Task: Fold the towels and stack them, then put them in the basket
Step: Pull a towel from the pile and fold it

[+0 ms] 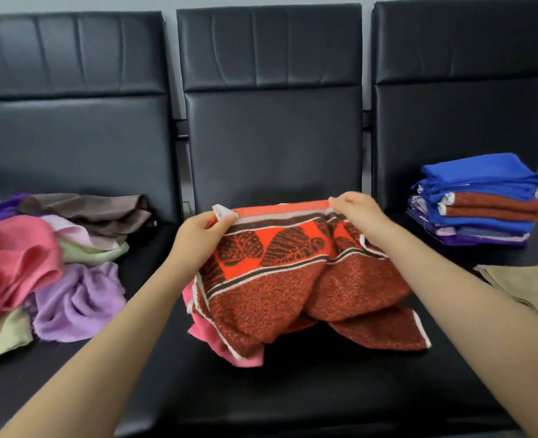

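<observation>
Left hand (202, 235): pinching far-left corner of orange-brown towel (293, 279), by white tag
Right hand (357, 213): pinching far-right stretch of same hem; both lift edge, likely to spread cloth for folding
Towel body: bunched on middle seat (261, 390), pink cloth (220, 346) beneath
Unfolded pile (46, 263): left seat, awaiting turn
Folded stack (479, 200): far right seat, kept apart as finished
Tan cloth (530, 286): near right
Basket: not in view

left hand (202, 237): bare, no glove, no rings on the fingers that show
right hand (357, 210): bare too, nothing on the fingers
wrists: no watch or band behind the fingers
forearms: uncovered, no sleeves up to the frame edge
</observation>
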Tool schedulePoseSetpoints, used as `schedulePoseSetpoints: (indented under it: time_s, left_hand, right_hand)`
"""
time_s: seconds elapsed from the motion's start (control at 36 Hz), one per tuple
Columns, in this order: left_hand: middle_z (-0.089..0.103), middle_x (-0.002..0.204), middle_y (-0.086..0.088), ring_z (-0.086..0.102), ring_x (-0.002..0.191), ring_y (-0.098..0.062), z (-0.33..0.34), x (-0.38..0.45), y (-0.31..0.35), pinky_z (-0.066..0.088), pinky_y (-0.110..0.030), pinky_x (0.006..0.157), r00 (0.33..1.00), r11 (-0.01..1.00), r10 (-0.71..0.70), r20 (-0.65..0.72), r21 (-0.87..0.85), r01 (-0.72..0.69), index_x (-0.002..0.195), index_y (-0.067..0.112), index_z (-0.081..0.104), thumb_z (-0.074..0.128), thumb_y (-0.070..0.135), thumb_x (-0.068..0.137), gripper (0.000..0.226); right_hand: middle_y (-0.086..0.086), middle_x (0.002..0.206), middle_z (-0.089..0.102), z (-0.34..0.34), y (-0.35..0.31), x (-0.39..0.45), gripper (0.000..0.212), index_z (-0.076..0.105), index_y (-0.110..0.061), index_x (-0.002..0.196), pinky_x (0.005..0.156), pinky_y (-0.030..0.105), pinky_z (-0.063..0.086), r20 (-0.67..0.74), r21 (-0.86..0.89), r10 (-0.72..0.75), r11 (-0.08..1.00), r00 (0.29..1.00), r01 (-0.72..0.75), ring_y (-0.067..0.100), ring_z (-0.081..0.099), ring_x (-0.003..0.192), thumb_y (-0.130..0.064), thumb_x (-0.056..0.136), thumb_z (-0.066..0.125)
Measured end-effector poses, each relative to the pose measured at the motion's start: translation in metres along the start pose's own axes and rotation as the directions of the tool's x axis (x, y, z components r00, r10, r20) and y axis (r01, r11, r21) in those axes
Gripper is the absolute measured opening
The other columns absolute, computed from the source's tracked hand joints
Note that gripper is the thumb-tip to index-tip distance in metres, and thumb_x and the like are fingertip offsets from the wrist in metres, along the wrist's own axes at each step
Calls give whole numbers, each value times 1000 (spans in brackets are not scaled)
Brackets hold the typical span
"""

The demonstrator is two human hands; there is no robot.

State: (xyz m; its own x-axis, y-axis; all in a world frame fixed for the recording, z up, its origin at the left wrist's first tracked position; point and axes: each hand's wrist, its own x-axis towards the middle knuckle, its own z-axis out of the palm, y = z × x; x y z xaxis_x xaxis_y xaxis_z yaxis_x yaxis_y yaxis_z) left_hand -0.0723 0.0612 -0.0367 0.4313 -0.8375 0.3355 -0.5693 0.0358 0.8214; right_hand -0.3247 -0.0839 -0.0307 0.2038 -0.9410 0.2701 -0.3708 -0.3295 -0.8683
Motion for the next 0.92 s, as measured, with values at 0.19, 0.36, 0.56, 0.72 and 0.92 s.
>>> schedulePoseSetpoints:
  time_s: [0.19, 0.36, 0.56, 0.72, 0.92]
  left_hand:
    - [64, 74, -7, 59, 74, -25, 13, 22, -53, 47, -34, 75, 951, 953, -302, 70, 46, 299, 72, 7, 64, 65, 41, 85, 36]
    - [71, 89, -11, 62, 81, -21, 22, 26, -68, 49, -42, 88, 936, 946, -319, 149, 108, 306, 88, 7, 72, 62, 40, 89, 34]
    - [60, 72, -9, 52, 69, -16, 23, 41, -70, 45, -39, 70, 977, 976, -212, 0, 56, 211, 77, 0, 62, 60, 40, 90, 42]
    - [70, 87, -10, 63, 87, -25, 36, 63, -76, 45, -33, 76, 956, 921, -275, 103, 312, 232, 88, 9, 70, 56, 41, 91, 36]
    - [68, 94, 10, 59, 96, -13, 29, 61, -82, 40, -32, 83, 962, 863, -244, 125, 480, 156, 96, 26, 70, 47, 53, 92, 35]
  right_hand:
    - [-5, 82, 62, 25, 44, 0, 19, 63, -22, 72, 65, 14, 40, 299, -265, 77, 964, 951, 5, 6, 54, 75, -24, 91, 67]
    - [3, 97, 63, 30, 46, 14, 9, 66, -11, 92, 73, 24, 35, 220, -245, 9, 969, 976, 46, 14, 55, 90, -18, 93, 61]
    - [-1, 93, 61, 34, 32, 49, 8, 66, -14, 90, 75, 24, 36, 174, -348, -84, 927, 981, 141, 14, 55, 91, -22, 91, 63]
    - [-1, 86, 61, 41, 44, 66, 18, 60, -20, 76, 76, 31, 42, 342, -581, 18, 790, 940, 196, 20, 57, 90, -29, 91, 62]
    - [-6, 75, 54, 39, 62, 61, 23, 53, -24, 72, 65, 26, 38, 346, -416, 54, 903, 937, 101, 12, 50, 76, -27, 88, 69]
